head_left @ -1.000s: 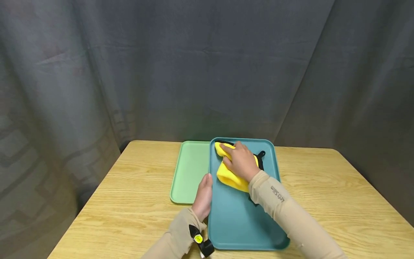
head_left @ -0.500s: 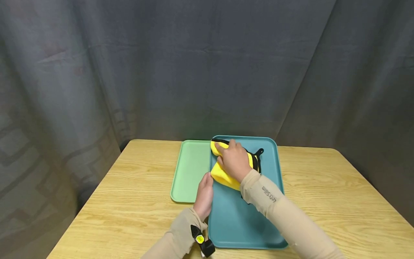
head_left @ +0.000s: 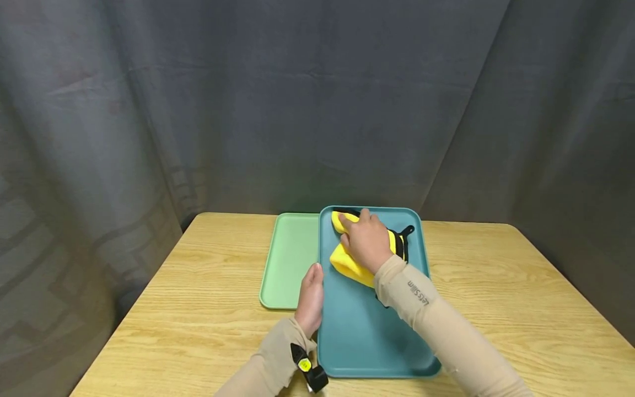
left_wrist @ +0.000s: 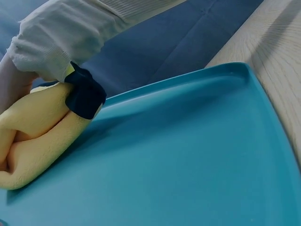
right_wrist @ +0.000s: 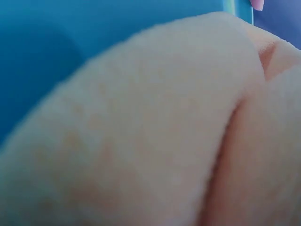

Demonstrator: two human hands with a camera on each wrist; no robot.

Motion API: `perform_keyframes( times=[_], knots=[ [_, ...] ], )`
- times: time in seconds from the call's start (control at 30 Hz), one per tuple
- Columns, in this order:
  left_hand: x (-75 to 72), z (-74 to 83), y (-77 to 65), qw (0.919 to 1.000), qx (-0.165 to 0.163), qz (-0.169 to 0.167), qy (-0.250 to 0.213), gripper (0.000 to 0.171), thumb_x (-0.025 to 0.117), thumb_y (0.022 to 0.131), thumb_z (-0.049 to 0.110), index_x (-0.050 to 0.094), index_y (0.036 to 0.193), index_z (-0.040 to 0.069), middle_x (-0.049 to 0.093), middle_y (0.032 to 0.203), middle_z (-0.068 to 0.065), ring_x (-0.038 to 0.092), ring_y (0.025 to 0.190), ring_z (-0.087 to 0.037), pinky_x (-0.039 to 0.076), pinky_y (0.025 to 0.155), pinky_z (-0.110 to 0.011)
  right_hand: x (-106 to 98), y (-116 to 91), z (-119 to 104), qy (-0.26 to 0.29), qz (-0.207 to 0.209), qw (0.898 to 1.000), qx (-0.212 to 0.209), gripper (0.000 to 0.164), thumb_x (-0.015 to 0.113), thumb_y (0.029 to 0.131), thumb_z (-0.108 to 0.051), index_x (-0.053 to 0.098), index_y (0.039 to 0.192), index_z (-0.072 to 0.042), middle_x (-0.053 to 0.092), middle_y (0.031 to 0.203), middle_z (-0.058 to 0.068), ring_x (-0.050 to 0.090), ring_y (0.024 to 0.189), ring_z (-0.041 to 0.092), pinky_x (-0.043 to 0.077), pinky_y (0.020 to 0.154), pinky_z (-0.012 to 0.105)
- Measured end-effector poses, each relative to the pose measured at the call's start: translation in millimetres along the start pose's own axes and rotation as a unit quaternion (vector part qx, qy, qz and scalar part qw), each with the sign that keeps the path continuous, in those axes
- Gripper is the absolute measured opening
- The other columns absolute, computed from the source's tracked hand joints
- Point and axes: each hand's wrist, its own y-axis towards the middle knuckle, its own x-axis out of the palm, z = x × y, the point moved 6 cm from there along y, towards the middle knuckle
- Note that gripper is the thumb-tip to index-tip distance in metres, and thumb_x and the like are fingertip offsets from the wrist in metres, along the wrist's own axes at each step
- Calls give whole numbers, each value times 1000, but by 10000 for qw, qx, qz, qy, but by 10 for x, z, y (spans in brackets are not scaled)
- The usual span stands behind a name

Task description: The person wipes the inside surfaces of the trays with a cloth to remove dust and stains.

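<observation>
Now the yellow cloth (head_left: 349, 267), clutched in the right hand (head_left: 367, 240), has slid away from the left edge of the blue tray (head_left: 369, 342), toward its far end; likely a wiping stroke. The left hand (head_left: 310, 302) (fingers hidden) seems to grip that edge.

Dark “Let'sSlim” lettering (head_left: 418, 293) (running lengthwise) on the right sleeve (head_left: 451, 332).

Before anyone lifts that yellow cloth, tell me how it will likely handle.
The yellow cloth will probably flop, since it bunches into soft folds under the right hand. Its thick, fuzzy surface suggests it squashes easily and isn't fragile. The black loop sticking out from its edge may dangle.
</observation>
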Motion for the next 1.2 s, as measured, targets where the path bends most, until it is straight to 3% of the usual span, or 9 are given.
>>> perform_keyframes(
  times=[0.53,1.2],
  knots=[
    [-39,-15,11,9999,111,61,-12,48,20,104,34,38,137,5,42,139,-16,37,132,-31,30,110,-48,1,-28,126,-35,-293,9993,238,43,56,90,-25,54,133,-19,53,93,20,44,68,26,43,56,34],
    [-61,-6,32,9996,91,223,114,49,20,104,35,39,136,3,37,144,-15,25,140,-34,19,115,-53,-31,-98,382,-10,-110,9990,433,42,55,89,-22,56,131,-17,52,90,22,44,65,27,38,50,35]
  ],
)
